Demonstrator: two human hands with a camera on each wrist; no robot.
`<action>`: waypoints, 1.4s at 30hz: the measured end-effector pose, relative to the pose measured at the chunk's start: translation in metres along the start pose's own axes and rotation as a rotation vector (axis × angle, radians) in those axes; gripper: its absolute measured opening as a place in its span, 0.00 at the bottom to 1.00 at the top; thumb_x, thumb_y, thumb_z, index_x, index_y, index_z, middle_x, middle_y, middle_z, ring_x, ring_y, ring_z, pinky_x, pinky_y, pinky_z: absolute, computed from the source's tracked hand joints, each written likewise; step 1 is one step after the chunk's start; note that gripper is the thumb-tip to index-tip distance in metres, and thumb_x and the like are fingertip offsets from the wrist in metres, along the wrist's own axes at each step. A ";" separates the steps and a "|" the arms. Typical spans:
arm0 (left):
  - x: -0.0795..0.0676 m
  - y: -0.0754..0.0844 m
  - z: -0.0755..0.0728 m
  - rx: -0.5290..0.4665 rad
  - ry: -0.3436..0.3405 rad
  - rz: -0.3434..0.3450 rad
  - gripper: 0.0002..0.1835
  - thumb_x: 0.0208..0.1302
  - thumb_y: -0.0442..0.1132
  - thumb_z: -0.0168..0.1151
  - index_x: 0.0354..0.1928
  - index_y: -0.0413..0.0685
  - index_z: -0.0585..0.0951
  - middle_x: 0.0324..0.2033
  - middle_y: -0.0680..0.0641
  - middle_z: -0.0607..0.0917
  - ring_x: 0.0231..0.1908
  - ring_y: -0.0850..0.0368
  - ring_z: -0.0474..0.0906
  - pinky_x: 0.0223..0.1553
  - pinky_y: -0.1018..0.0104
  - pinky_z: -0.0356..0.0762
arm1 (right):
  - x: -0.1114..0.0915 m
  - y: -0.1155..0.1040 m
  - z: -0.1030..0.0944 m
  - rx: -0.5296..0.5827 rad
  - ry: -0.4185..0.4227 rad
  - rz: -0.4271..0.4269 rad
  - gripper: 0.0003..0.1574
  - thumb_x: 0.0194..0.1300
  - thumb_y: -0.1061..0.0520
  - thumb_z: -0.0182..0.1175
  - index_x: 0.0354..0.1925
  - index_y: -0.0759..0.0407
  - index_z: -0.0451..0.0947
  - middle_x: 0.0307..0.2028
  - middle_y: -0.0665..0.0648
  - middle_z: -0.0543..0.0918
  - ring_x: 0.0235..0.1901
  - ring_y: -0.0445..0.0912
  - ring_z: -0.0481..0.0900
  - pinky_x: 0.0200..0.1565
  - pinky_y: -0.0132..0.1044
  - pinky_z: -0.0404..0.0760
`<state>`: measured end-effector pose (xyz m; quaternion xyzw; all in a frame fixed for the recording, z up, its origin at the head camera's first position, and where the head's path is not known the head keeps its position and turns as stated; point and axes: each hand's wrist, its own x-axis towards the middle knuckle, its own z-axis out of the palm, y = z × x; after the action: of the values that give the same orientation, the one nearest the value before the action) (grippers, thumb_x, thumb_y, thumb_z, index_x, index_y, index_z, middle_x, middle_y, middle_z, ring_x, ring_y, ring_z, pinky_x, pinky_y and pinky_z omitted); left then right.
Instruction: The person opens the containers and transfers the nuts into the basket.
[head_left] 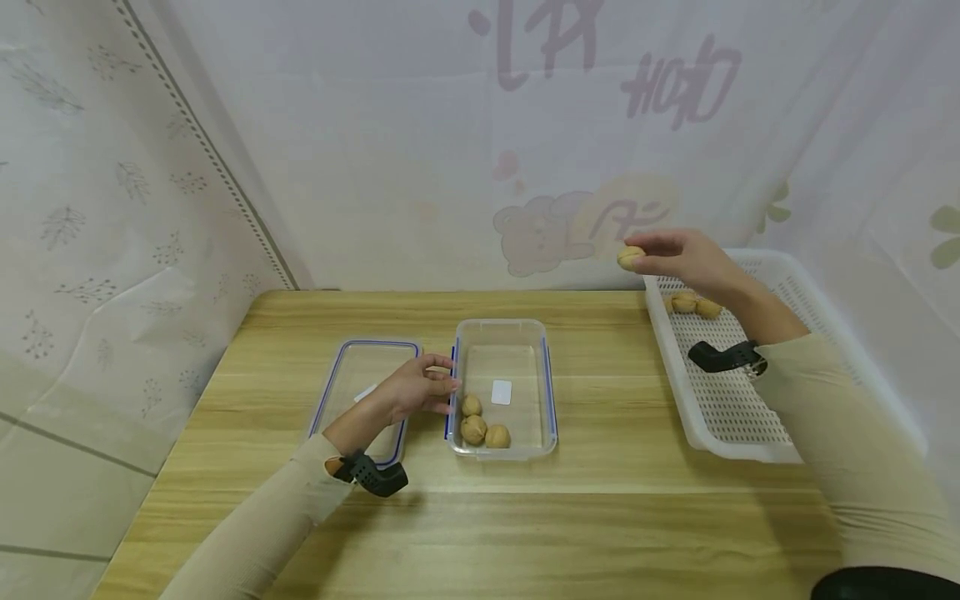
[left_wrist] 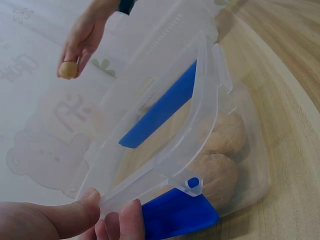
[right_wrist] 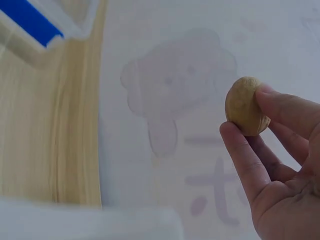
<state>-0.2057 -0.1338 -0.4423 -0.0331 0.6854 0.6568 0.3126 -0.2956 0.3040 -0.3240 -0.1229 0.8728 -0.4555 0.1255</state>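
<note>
My right hand (head_left: 678,257) pinches a walnut (right_wrist: 245,106) between thumb and fingers, raised above the back left corner of the white basket (head_left: 678,400). My left hand (head_left: 420,387) is at the left side of a clear plastic food container (head_left: 517,358). In the left wrist view its thumb and fingers (left_wrist: 131,220) grip the edge beside a blue side latch (left_wrist: 175,215). Three walnuts (head_left: 473,430) lie in the container's front left corner. More walnuts (head_left: 684,302) sit at the back of the basket.
A clear lid with a blue seal (head_left: 341,362) lies left of the container, partly under my left forearm. The wooden table (head_left: 495,533) ends at a printed curtain (head_left: 390,167) behind. My right forearm crosses over the basket.
</note>
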 end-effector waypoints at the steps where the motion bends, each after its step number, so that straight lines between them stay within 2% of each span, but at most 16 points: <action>1: 0.000 0.000 0.000 0.000 -0.001 0.000 0.25 0.74 0.26 0.56 0.69 0.31 0.61 0.44 0.44 0.76 0.40 0.57 0.78 0.38 0.66 0.89 | -0.002 0.003 -0.005 -0.001 0.009 0.006 0.37 0.72 0.44 0.63 0.73 0.54 0.69 0.69 0.54 0.72 0.67 0.47 0.69 0.67 0.42 0.72; 4: 0.000 0.000 0.000 0.000 -0.003 -0.001 0.25 0.74 0.26 0.55 0.69 0.31 0.61 0.44 0.44 0.76 0.40 0.57 0.78 0.37 0.67 0.89 | -0.007 0.013 -0.018 -0.004 0.046 0.019 0.36 0.73 0.44 0.63 0.73 0.54 0.69 0.65 0.49 0.76 0.62 0.42 0.72 0.59 0.28 0.75; 6: -0.001 0.000 0.000 0.001 -0.003 0.000 0.25 0.74 0.26 0.55 0.69 0.31 0.61 0.44 0.44 0.76 0.40 0.57 0.78 0.37 0.67 0.89 | -0.010 0.020 -0.026 -0.003 0.075 0.023 0.36 0.73 0.45 0.63 0.72 0.56 0.69 0.61 0.46 0.79 0.58 0.38 0.75 0.54 0.24 0.76; 12: 0.000 -0.001 -0.001 0.004 -0.005 0.003 0.25 0.74 0.26 0.55 0.68 0.31 0.62 0.43 0.44 0.76 0.40 0.57 0.78 0.38 0.66 0.89 | -0.017 0.042 -0.047 -0.037 0.151 0.078 0.39 0.73 0.43 0.62 0.74 0.56 0.66 0.50 0.33 0.80 0.50 0.30 0.76 0.51 0.23 0.74; 14: 0.000 -0.001 -0.001 0.003 -0.006 0.005 0.25 0.74 0.25 0.55 0.68 0.30 0.62 0.43 0.44 0.77 0.40 0.57 0.78 0.38 0.66 0.89 | -0.018 0.049 -0.052 -0.016 0.167 0.094 0.39 0.73 0.44 0.62 0.74 0.57 0.65 0.48 0.30 0.80 0.49 0.29 0.77 0.50 0.22 0.74; 20: 0.000 -0.001 0.000 -0.007 -0.010 0.009 0.25 0.74 0.25 0.55 0.69 0.29 0.61 0.42 0.44 0.77 0.39 0.57 0.77 0.38 0.65 0.89 | -0.024 0.072 -0.061 0.058 0.218 0.088 0.39 0.75 0.49 0.60 0.75 0.65 0.61 0.45 0.28 0.79 0.45 0.27 0.79 0.48 0.17 0.75; 27: 0.001 -0.001 0.000 -0.005 -0.012 0.009 0.25 0.74 0.25 0.56 0.69 0.29 0.61 0.42 0.44 0.76 0.39 0.57 0.78 0.37 0.66 0.89 | -0.029 0.095 -0.066 0.150 0.287 0.090 0.38 0.75 0.55 0.60 0.72 0.73 0.59 0.43 0.30 0.78 0.43 0.27 0.80 0.48 0.18 0.80; 30: 0.001 -0.001 0.000 -0.003 -0.010 0.009 0.26 0.74 0.25 0.56 0.69 0.29 0.61 0.43 0.44 0.76 0.39 0.57 0.78 0.38 0.66 0.89 | -0.031 0.105 -0.067 0.148 0.313 0.136 0.41 0.75 0.53 0.61 0.73 0.74 0.58 0.40 0.28 0.78 0.41 0.25 0.79 0.48 0.19 0.81; 36: 0.001 -0.002 0.000 0.001 -0.009 0.010 0.25 0.74 0.25 0.55 0.69 0.29 0.61 0.42 0.44 0.76 0.40 0.57 0.78 0.38 0.66 0.89 | -0.037 0.124 -0.068 0.016 0.340 0.266 0.48 0.73 0.41 0.61 0.74 0.72 0.58 0.33 0.23 0.74 0.35 0.21 0.78 0.42 0.15 0.76; 39: 0.001 -0.002 0.000 0.003 -0.006 0.009 0.25 0.74 0.25 0.56 0.69 0.29 0.62 0.43 0.43 0.77 0.40 0.57 0.78 0.38 0.66 0.89 | -0.037 0.134 -0.067 -0.006 0.366 0.288 0.46 0.74 0.44 0.61 0.72 0.74 0.60 0.32 0.24 0.74 0.32 0.22 0.77 0.40 0.17 0.77; 42: 0.001 -0.002 0.000 0.002 -0.002 0.006 0.25 0.74 0.25 0.56 0.68 0.30 0.63 0.44 0.43 0.77 0.40 0.56 0.79 0.38 0.65 0.89 | -0.036 0.143 -0.066 -0.034 0.391 0.322 0.41 0.75 0.48 0.61 0.70 0.76 0.63 0.33 0.33 0.76 0.29 0.23 0.76 0.37 0.18 0.78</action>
<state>-0.2056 -0.1338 -0.4444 -0.0303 0.6858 0.6571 0.3114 -0.2976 0.4460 -0.4015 0.1060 0.8964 -0.4298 0.0232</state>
